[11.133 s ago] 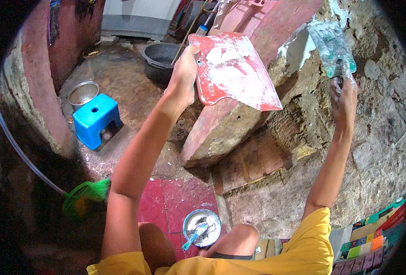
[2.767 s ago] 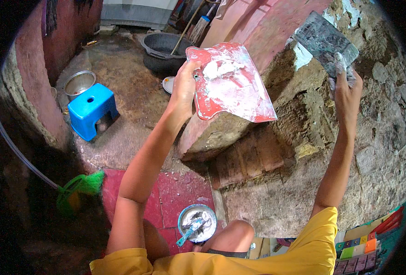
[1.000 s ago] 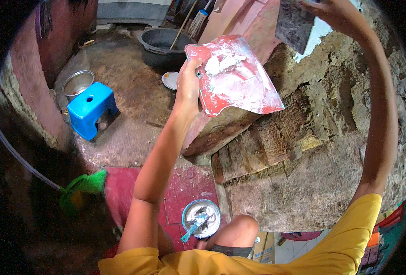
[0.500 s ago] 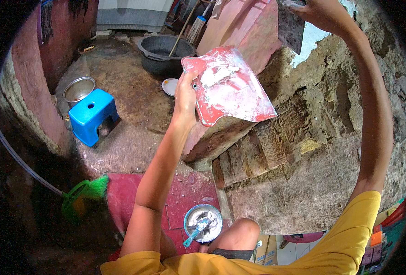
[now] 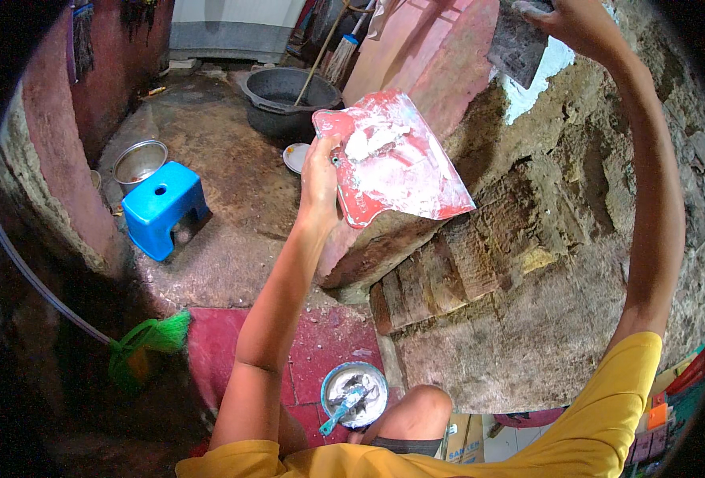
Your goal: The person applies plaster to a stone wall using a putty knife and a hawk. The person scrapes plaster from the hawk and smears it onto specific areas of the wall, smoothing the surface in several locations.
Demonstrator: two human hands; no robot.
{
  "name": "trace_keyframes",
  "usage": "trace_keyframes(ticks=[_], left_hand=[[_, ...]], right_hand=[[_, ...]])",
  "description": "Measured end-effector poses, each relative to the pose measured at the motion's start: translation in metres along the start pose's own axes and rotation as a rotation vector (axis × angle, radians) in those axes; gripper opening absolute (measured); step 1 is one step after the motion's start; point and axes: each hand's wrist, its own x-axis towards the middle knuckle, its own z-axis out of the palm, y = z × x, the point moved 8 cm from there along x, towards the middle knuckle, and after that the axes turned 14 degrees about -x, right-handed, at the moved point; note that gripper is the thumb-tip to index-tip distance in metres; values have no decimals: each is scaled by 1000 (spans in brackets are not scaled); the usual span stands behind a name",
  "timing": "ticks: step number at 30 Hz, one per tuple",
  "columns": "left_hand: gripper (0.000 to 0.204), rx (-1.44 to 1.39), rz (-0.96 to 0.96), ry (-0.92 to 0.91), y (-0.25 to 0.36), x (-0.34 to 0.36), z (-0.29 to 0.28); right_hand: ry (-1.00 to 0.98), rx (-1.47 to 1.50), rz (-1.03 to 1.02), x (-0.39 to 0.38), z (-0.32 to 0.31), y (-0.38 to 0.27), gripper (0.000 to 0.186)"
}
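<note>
My left hand (image 5: 319,182) grips one edge of a red panel (image 5: 404,191) with a wavy rim, held out in front of the wall. White paste (image 5: 372,142) lies in a lump on it and is smeared over much of its face. At the upper right, my right hand (image 5: 577,30) is closed on a flat grey scraper (image 5: 520,44). The blade lies over or against the wall, beside a patch of white paste (image 5: 534,89). Below, a small tub (image 5: 326,392) of white paste holds a blue-handled tool (image 5: 338,414).
Rough, crumbling wall (image 5: 520,215) with exposed bricks runs along the right. A blue stool (image 5: 161,203), a metal pot (image 5: 141,162) and a large black basin (image 5: 285,119) stand on the floor at the left and back. A green broom (image 5: 161,331) lies lower left.
My right hand and the scraper have shifted slightly to the right along the wall. The red panel in my left hand has tilted and dipped a little as the view moved.
</note>
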Motion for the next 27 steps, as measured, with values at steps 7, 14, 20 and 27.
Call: trace_keyframes(ticks=[7,14,20,27], left_hand=[[31,8,27,40,-1,1,-6],[33,-19,27,-9,-5,8,-11],[28,-50,-20,-11,-5,2,-3],[31,-16,29,11,2,-2,-3]], right_hand=[[76,44,6,-1,-4,20,24],[334,-56,77,-16,-18,24,21],[31,116,180,1,0,56,24],[196,12,302,-9,-7,50,28]])
